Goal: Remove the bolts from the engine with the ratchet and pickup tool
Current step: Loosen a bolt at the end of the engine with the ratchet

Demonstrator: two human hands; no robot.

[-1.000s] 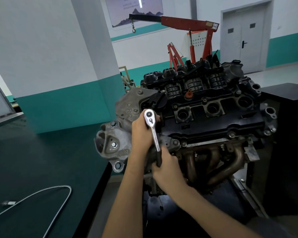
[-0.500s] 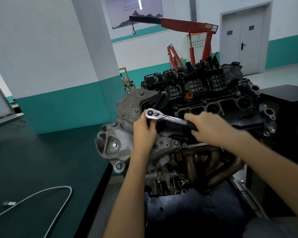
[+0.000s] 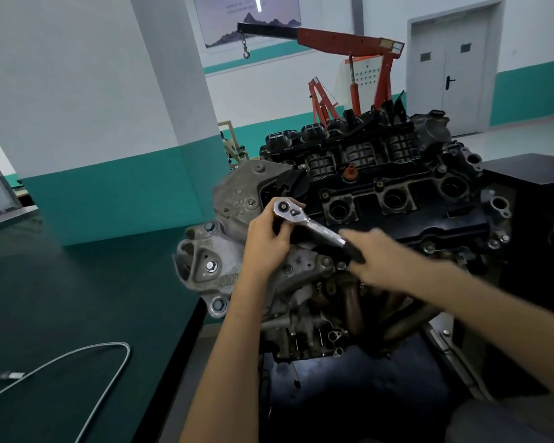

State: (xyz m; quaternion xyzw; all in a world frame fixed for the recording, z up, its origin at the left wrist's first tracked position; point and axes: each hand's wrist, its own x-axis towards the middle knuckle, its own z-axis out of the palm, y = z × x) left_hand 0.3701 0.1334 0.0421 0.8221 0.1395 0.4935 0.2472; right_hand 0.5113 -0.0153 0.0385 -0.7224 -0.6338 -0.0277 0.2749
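A black and grey engine [image 3: 397, 219] stands ahead on a stand. The chrome ratchet [image 3: 307, 220] lies across its left end, head at the upper left, black handle pointing down to the right. My left hand [image 3: 266, 241] grips the ratchet just under its head. My right hand [image 3: 384, 257] is blurred and holds the black handle. The socket and the bolt under the head are hidden. A flexible silver pickup tool [image 3: 77, 362] lies in a loop on the dark green table [image 3: 61, 298] at the lower left.
A red engine hoist [image 3: 349, 43] with a hanging hook stands behind the engine. A white and teal pillar [image 3: 160, 123] rises at the left. A black cabinet [image 3: 538, 187] sits at the right. Grey double doors [image 3: 451, 68] are at the back.
The ratchet handle swung from pointing down up to the right, then came back down a little. My right hand followed it. My left hand stayed at the head.
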